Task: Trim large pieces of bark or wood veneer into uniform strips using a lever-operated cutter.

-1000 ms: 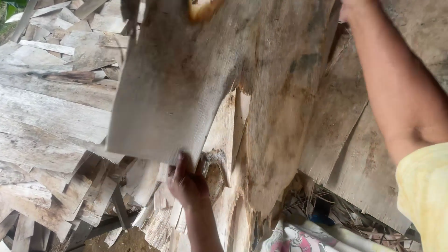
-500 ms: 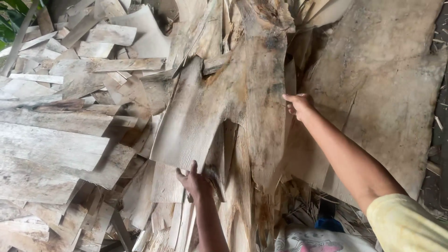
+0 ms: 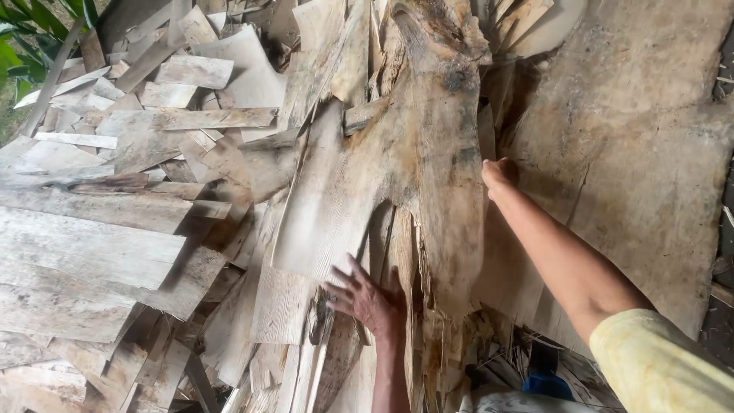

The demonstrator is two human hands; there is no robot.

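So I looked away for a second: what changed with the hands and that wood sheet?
The big sheet that filled the view upright now lies lower against the pile. The right hand came down from the top of the view and rests at the edge of the bark-edged slab. The left hand stays pressed flat at the sheet's lower end. The plank pile on the left looks unchanged.

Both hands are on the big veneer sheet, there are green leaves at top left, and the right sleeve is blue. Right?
Not quite: the sleeve is yellow, not blue, as the head view shows. The rest holds: the left hand and right hand touch the veneer sheet, with green leaves at top left.
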